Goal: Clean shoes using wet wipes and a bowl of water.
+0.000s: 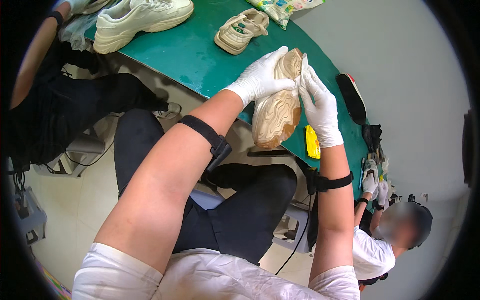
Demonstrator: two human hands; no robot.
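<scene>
My left hand point(262, 77), in a white glove, is closed around the middle of a sneaker point(276, 120), its thumb across the sole. The sneaker is turned so its cream and tan patterned sole faces me, over the table's near edge. My right hand point(320, 102), also gloved in white, is pinched at the right edge of the sole. Between its fingertips and the sole shows a thin white piece, a wipe point(304, 64) by its look, mostly hidden by the fingers.
On the green table point(200, 62) are a cream sneaker point(142, 22), a smaller beige shoe point(242, 31), a patterned packet point(287, 7), a yellow packet point(312, 142) and a black insole-shaped piece point(351, 98). Co-workers sit at left and right, one with gloved hands point(371, 184).
</scene>
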